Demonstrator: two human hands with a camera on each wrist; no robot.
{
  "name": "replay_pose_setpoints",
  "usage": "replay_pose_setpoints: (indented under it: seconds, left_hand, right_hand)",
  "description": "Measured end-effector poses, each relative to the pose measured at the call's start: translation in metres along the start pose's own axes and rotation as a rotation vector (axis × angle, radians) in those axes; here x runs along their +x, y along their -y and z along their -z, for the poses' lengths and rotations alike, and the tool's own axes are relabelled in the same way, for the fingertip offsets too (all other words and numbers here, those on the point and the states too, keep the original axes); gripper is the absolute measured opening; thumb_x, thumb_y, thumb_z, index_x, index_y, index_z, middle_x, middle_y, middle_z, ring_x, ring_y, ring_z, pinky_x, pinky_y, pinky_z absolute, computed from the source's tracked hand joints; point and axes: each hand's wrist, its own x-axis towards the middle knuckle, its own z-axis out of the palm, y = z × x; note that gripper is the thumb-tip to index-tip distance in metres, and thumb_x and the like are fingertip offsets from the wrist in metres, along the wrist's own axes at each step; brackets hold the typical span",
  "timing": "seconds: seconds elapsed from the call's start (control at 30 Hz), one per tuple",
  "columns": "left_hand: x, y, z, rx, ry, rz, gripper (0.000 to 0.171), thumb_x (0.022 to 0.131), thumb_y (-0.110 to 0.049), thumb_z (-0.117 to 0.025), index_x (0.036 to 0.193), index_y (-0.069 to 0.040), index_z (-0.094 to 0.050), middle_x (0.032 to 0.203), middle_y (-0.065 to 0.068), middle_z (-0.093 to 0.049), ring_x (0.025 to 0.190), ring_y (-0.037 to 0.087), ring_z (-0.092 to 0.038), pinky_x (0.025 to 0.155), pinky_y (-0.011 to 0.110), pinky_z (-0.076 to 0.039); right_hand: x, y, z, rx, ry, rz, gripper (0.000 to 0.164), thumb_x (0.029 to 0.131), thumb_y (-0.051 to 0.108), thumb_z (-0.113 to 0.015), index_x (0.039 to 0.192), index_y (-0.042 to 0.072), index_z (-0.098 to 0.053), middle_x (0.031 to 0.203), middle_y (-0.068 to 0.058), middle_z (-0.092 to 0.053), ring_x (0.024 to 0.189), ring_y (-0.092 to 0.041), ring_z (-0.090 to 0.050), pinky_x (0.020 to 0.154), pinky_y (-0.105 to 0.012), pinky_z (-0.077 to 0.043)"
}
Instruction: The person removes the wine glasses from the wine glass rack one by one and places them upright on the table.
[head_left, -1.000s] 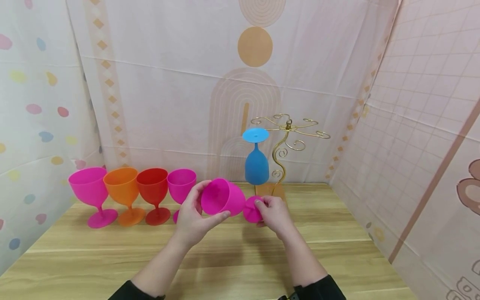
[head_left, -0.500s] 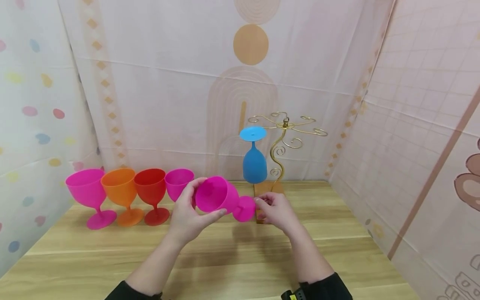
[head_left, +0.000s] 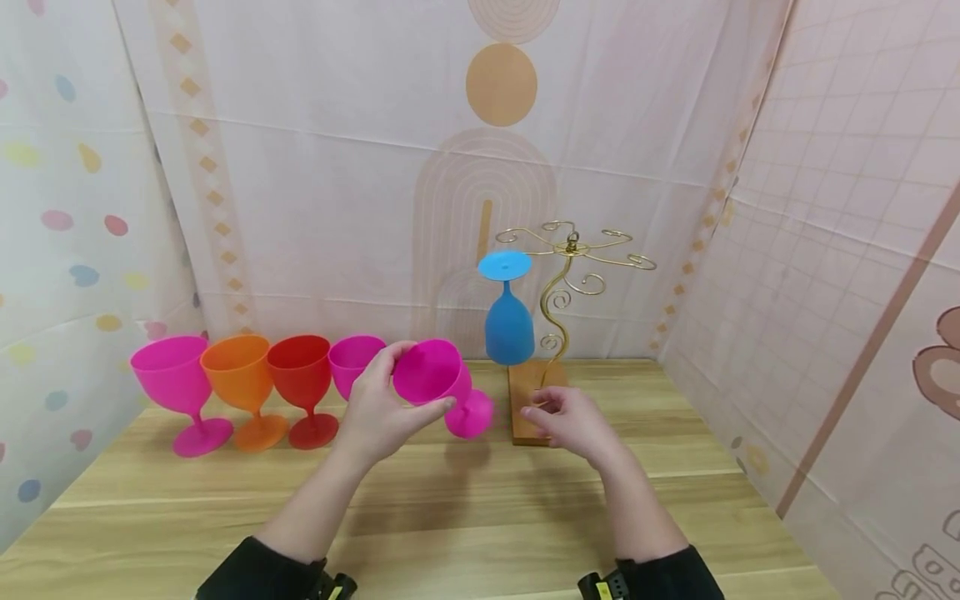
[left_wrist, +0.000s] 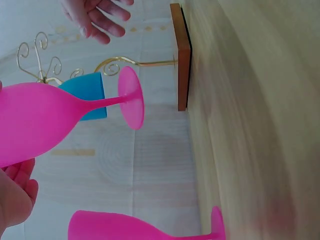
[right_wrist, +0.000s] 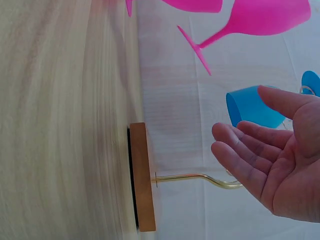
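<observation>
My left hand (head_left: 382,414) grips a magenta goblet (head_left: 433,372) round its bowl, held above the table and tilted, its mouth toward me and its foot lower right. In the left wrist view this goblet (left_wrist: 40,117) shows its stem and round foot. My right hand (head_left: 573,423) holds nothing; its fingers are loosely bent, beside the wooden base (head_left: 528,417) of a gold wire stand (head_left: 558,312). A blue goblet (head_left: 509,329) hangs upside down by its foot from one of the stand's arms. The right wrist view shows the right palm (right_wrist: 295,170) with fingers apart from everything.
On the left of the wooden table (head_left: 225,517), a row of upright goblets stands: a magenta one (head_left: 174,379), an orange one (head_left: 242,377), a red one (head_left: 302,375) and another magenta one (head_left: 352,362), partly behind my left hand. Fabric backdrops (head_left: 322,208) close off the back and sides.
My right hand has let go of the magenta goblet's foot and moved to the right. The left hand keeps the goblet, whose foot has swung left and its mouth more toward me.
</observation>
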Motion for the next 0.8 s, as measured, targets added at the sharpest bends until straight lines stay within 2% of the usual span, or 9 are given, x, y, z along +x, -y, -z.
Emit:
replay_pose_setpoints:
  seconds: [0.33,0.6,0.8]
  left_hand:
    - [0.022,0.000,0.000,0.149,0.109,0.123,0.090,0.073,-0.049,-0.089,0.142,-0.008,-0.046,0.128,0.009,-0.056,0.112,0.028,-0.056,0.077,0.046,-0.060]
    - [0.041,0.002,0.000,0.305,0.145,0.179,0.089,0.074,-0.045,-0.087,0.139,-0.003,-0.044,0.126,0.013,-0.051,0.111,0.033,-0.054,0.080,0.049,-0.059]
    - [0.051,0.006,0.000,0.432,0.148,0.163,0.085,0.074,-0.050,-0.085,0.134,-0.003,-0.047,0.121,0.014,-0.054,0.113,0.034,-0.051,0.093,0.056,-0.042]
  right_hand:
    - [0.001,-0.003,0.001,-0.041,-0.007,-0.007,0.039,0.093,0.027,-0.077,0.120,0.001,-0.069,0.098,-0.006,-0.071,0.087,-0.029,-0.071,0.071,-0.045,-0.061]
    - [-0.001,-0.004,0.000,-0.076,0.014,0.001,0.046,0.094,0.031,-0.075,0.127,0.000,-0.067,0.102,-0.007,-0.072,0.088,-0.029,-0.070,0.064,-0.036,-0.059]
    - [-0.002,-0.002,-0.003,-0.101,0.008,0.006,0.047,0.093,0.032,-0.076,0.127,0.000,-0.067,0.102,-0.007,-0.072,0.084,-0.024,-0.068,0.062,-0.036,-0.059]
